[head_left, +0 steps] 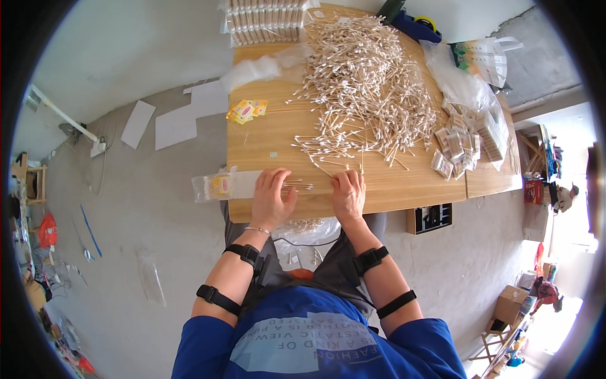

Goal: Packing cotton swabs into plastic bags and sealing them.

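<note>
Hands, two, lie flat and apart, left [271, 196] pinning one swab bundle [297, 186], right [348, 194] on the table [265, 142].

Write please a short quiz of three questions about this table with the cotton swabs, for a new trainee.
1. True or false: both hands, the left hand and the right hand, lie on the wooden table near its front edge.
2. What lies between the two hands? A) a pair of scissors B) a small bundle of cotton swabs C) a roll of tape
3. Fill in: the large loose pile of swabs lies on the ____ half of the table, farther from the person than the hands.

Key: 1 true; 2 B; 3 right.
</note>
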Demonstrator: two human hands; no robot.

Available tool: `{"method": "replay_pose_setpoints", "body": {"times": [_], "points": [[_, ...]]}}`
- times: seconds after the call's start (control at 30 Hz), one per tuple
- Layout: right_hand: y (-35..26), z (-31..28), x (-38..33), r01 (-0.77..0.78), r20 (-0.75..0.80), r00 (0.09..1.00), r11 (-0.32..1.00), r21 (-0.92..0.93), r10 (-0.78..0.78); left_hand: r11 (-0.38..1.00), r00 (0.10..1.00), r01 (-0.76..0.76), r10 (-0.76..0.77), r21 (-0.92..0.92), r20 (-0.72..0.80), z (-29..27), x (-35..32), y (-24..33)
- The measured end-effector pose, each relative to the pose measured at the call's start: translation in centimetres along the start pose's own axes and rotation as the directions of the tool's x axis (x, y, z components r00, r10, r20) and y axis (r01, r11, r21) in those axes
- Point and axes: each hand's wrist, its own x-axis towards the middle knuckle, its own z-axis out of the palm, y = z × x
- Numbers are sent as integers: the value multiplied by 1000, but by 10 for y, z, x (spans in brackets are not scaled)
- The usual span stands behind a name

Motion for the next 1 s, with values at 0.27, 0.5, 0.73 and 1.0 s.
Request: {"method": "replay_pose_setpoints", "body": {"times": [0.27,0.5,0.73,1.0], "points": [[0,-3,-17,132,51,990,990,-52,-129,995,999,-35,34,98,17,4,-3,-1],[3,-24,-58,206,69,975,977,51,-209,991,999,-44,43,125,12,10,-5,-7],[-14,-31,-77,378,179,900,916,136,-398,989,999,-49,46,139,25,9,-4,-6],[26,-26,11,-125,-133,983,991,41,129,990,999,-46,43,137,24,5,-3,-3]]}}
